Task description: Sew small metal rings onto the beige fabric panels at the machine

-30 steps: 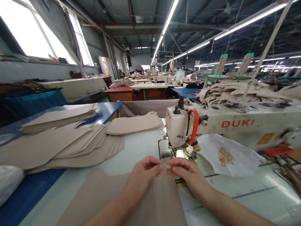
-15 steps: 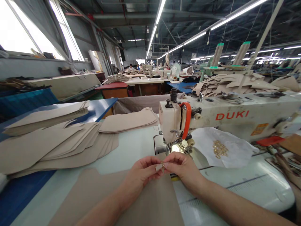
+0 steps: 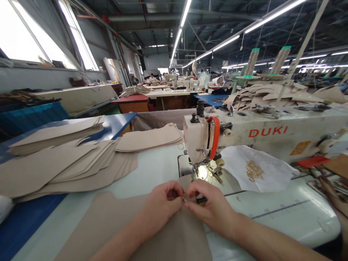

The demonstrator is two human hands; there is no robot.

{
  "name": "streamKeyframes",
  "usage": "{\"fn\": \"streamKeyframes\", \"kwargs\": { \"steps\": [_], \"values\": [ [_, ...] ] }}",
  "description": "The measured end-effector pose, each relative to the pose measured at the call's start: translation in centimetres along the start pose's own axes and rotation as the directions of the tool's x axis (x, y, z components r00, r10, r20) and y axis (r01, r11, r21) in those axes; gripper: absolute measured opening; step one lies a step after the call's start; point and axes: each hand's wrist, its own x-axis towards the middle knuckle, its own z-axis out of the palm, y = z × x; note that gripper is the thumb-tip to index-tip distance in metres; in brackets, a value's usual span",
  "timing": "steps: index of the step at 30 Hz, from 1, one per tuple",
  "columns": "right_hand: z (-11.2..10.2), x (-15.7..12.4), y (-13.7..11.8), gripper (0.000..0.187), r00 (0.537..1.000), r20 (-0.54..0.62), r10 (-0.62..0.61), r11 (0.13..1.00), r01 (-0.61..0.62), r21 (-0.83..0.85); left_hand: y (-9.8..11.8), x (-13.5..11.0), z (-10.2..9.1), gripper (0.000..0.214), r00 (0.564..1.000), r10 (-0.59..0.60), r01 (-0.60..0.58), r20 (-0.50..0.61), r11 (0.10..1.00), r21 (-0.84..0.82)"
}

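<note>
A small beige fabric tab (image 3: 187,198) is pinched between my two hands, in front of the sewing machine (image 3: 196,139). My left hand (image 3: 163,204) is closed with thumb and fingertips at its left end. From the other side, my right hand (image 3: 213,204) grips it, thumb and forefinger curled together. The fingers hide most of the tab, and whether a metal ring is on it I cannot tell. Beneath both hands a large beige panel (image 3: 114,217) lies flat, its narrow upper end close to the machine's lit needle area.
Small gold metal pieces (image 3: 254,171) lie on a white cloth (image 3: 277,181) under the machine arm. Stacks of beige panels (image 3: 73,170) fan out at left, and another stack (image 3: 148,137) lies behind. Two thread cones (image 3: 252,63) stand at the back right.
My hands have come slightly lower and nearer to me, with fingers more curled. The tab's pale end, visible before beside my left thumb, is now mostly covered.
</note>
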Motion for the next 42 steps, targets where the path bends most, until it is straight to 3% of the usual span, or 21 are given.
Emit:
{"fn": "streamKeyframes", "kwargs": {
  "steps": [5,8,12,17,20,24,30,33,39,42],
  "values": [
    [0.1,0.5,0.3,0.013,0.997,-0.073,-0.025,0.984,0.037,0.173,-0.1,0.0,0.2,0.010,0.999,0.040,-0.042,-0.033,0.998,-0.055],
    [0.6,0.7,0.6,0.011,0.986,-0.107,0.130,0.921,-0.080,0.381,0.0,0.0,0.4,0.010,0.993,0.088,-0.094,-0.078,0.992,-0.078],
    [1.3,1.0,1.2,0.014,0.949,-0.059,0.308,0.782,-0.218,0.583,-0.2,0.1,0.5,0.010,0.982,0.104,-0.120,-0.158,0.988,-0.098],
    [1.5,1.1,1.2,0.014,0.937,-0.111,0.330,0.800,-0.215,0.560,0.0,0.3,0.6,0.020,0.992,0.008,-0.039,-0.128,0.969,-0.245],
    [1.4,1.0,1.0,0.012,0.938,-0.116,0.326,0.818,-0.219,0.532,0.0,0.3,0.7,0.023,0.990,0.030,-0.066,-0.137,0.961,-0.268],
    [1.2,0.8,0.8,0.012,0.946,-0.090,0.313,0.827,-0.224,0.516,-0.2,0.0,0.8,0.017,0.982,0.099,-0.131,-0.160,0.971,-0.202],
    [0.7,0.6,0.9,0.012,0.938,-0.034,0.346,0.752,-0.255,0.607,0.2,-0.5,0.7,0.009,0.965,0.178,-0.190,-0.190,0.981,-0.047],
    [0.5,0.6,1.0,0.008,0.931,0.002,0.364,0.775,-0.305,0.554,0.5,-0.7,0.8,0.006,0.964,0.181,-0.188,-0.193,0.982,-0.017],
    [0.3,0.6,0.7,0.007,0.945,0.014,0.327,0.833,-0.295,0.468,0.1,-0.3,0.6,0.016,0.990,0.079,-0.095,-0.114,0.985,-0.142],
    [0.3,0.7,0.7,0.009,0.947,0.020,0.322,0.833,-0.293,0.469,0.2,-0.2,0.4,0.020,0.999,0.020,-0.022,-0.031,0.996,-0.085]
  ]
}}
